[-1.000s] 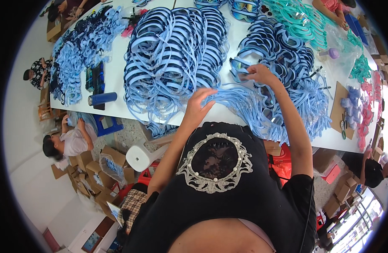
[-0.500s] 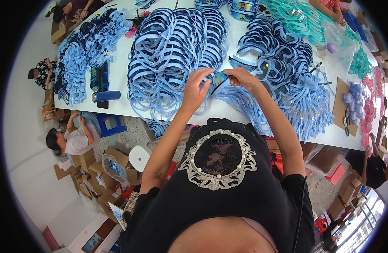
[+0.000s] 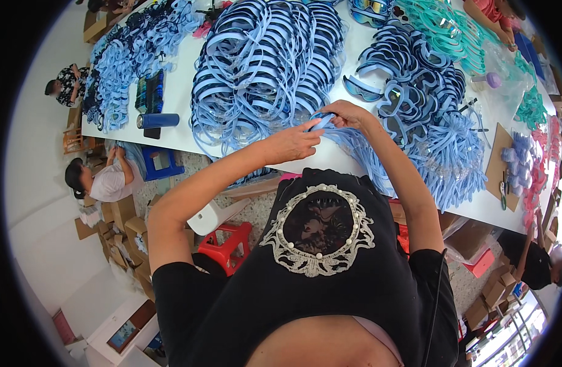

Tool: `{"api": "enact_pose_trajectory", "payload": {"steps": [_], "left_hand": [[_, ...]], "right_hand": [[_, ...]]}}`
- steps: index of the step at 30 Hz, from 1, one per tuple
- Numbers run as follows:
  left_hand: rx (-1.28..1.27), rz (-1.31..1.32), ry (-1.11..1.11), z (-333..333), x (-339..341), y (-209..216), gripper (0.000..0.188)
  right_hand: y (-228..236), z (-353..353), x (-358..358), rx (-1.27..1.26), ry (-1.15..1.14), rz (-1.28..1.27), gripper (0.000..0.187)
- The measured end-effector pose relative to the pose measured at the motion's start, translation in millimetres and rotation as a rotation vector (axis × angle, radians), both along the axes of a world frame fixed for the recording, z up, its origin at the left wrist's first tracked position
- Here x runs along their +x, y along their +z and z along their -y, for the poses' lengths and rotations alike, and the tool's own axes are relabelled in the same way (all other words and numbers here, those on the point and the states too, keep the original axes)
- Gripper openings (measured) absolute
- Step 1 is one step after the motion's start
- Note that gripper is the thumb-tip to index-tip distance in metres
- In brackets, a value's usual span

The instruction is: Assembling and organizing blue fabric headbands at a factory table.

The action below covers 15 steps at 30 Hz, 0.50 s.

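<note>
A pair of goggles (image 3: 323, 120) with a light blue frame is between my hands, above the table's near edge; fingers partly hide it. My right hand (image 3: 349, 114) pinches its right end with thumb and fingers. My left hand (image 3: 295, 142), fingers curled, grips it at the lower left. Just beyond lie long stacked rows of blue goggles (image 3: 250, 67). To the right are loose blue goggles with dark lenses (image 3: 398, 101). A fan of pale blue straps (image 3: 357, 150) hangs toward the table edge beneath my right forearm.
A dark blue cylinder (image 3: 157, 120) lies at the left, beside a heap of blue goggles (image 3: 113, 85). Green goggles (image 3: 443, 30) lie far right. Scissors (image 3: 504, 194) rest on cardboard (image 3: 492, 162). A red stool (image 3: 227, 244) stands below. Other people work around the table.
My left hand has come down and turned, its forearm now slanting in from further left. The goggles are lower and turned, with less lens showing. My right hand keeps its pinch.
</note>
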<state>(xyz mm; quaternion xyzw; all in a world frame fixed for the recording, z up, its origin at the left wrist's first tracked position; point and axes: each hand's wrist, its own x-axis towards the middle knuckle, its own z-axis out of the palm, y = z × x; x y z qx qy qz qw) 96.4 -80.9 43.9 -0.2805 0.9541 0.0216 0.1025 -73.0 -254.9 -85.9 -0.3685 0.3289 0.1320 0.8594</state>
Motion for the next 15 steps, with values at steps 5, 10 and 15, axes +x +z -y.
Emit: {"api": "enact_pose_trajectory", "payload": {"steps": [5, 10, 15], "left_hand": [[0.058, -0.137, 0.012, 1.2, -3.7, 4.6, 0.030], [0.074, -0.411, 0.578, -26.3, 11.3, 29.0, 0.034], [0.217, -0.796, 1.098, -58.4, 12.2, 33.3, 0.031]], "right_hand": [[28.5, -31.3, 25.9, -0.086, -0.240, 0.013, 0.040], [-39.4, -45.0, -0.2, -0.845, 0.109, -0.025, 0.027], [-65.3, -99.2, -14.1, -1.724, 0.207, 0.012, 0.025]]}}
